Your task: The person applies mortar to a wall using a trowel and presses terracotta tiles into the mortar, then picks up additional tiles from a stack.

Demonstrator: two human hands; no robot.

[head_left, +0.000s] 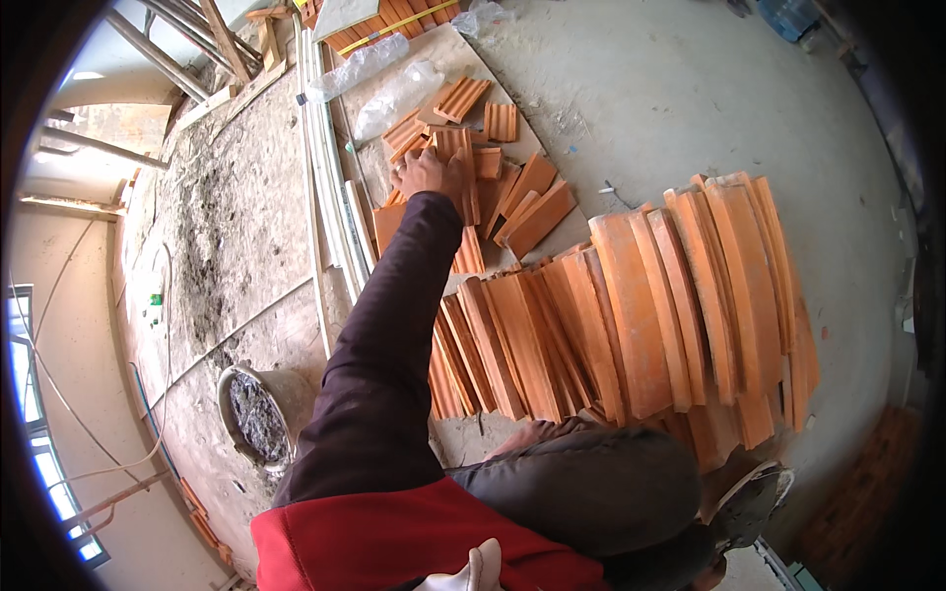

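Note:
My left hand [426,175], at the end of a dark sleeve, reaches into a loose pile of short terracotta pieces, its fingers curled on a ridged tile [455,148] near the pile's middle. More pieces [537,212] lie tilted around it on a dusty board [360,103]. Long terracotta tiles [631,305] stand on edge in a dense row across the centre and right, beside my bent leg [581,473]. I cannot make out my right hand; bits of skin by the leg are too hidden to identify.
A bucket of grey mix [254,414] stands at left on the rough floor. White strips [330,236] run along the board. Clear plastic wrappings [360,74] and strapped tiles [389,25] lie at the top. Metal poles [158,49] lean upper left; a cable [163,345] hangs at left.

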